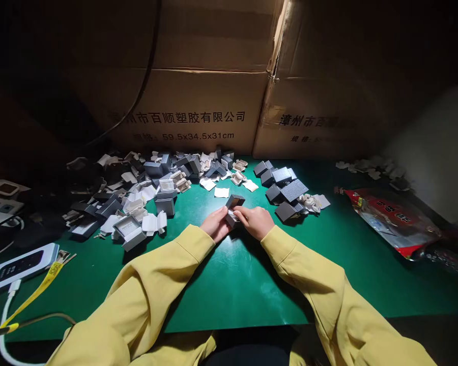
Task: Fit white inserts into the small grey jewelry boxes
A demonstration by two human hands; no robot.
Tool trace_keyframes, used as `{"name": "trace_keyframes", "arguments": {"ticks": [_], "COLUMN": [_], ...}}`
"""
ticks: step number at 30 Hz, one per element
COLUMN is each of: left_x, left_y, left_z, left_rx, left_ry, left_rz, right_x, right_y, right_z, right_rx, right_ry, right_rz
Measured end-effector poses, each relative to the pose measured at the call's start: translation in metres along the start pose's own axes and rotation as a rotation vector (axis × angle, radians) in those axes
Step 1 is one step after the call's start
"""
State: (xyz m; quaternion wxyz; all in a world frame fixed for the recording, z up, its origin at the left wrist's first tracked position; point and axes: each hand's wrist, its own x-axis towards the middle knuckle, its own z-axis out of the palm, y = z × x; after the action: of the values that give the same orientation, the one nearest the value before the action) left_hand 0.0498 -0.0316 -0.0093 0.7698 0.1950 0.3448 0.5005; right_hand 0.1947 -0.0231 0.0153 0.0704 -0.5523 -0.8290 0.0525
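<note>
My left grip [215, 224] and my right grip [257, 221] meet in the middle of the green counter [229, 284], a little in front of me. Together they hold one small grey box [234, 200]. Both grips are closed around its lower part, the left one from the left side and the right one from the right side. The top of the box stands out above my fingers, a little tilted. Something pale shows between my fingers under the box; I cannot tell what it is.

Just behind the box a white card [221, 192] lies flat on the counter. To the left is a wide heap [137, 193] of grey boxes and white pieces. To the right, near my right grip, is a smaller pile [284, 189] of grey boxes. Behind everything stand two big cartons [198, 76]. At the far right lies a red bag [389, 219], and at the far left a white device [21, 264] with a cable.
</note>
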Motion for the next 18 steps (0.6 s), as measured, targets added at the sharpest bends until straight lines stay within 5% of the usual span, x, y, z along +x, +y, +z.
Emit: {"name": "trace_keyframes", "arguments": {"ticks": [4, 12, 18], "left_x": [-0.001, -0.009, -0.007], "left_y": [0.001, 0.006, 0.005], "left_z": [0.002, 0.011, 0.009], "left_rx": [-0.027, -0.029, -0.005], "left_ry": [0.023, 0.034, -0.012], "left_rz": [0.009, 0.008, 0.045], "right_x": [0.003, -0.006, -0.008], "right_y": [0.008, 0.023, 0.025], "right_z": [0.008, 0.001, 0.006], "right_rx": [0.085, 0.103, 0.028], "right_ry": [0.15, 0.485, 0.424], "right_rz": [-0.018, -0.421, -0.553]}}
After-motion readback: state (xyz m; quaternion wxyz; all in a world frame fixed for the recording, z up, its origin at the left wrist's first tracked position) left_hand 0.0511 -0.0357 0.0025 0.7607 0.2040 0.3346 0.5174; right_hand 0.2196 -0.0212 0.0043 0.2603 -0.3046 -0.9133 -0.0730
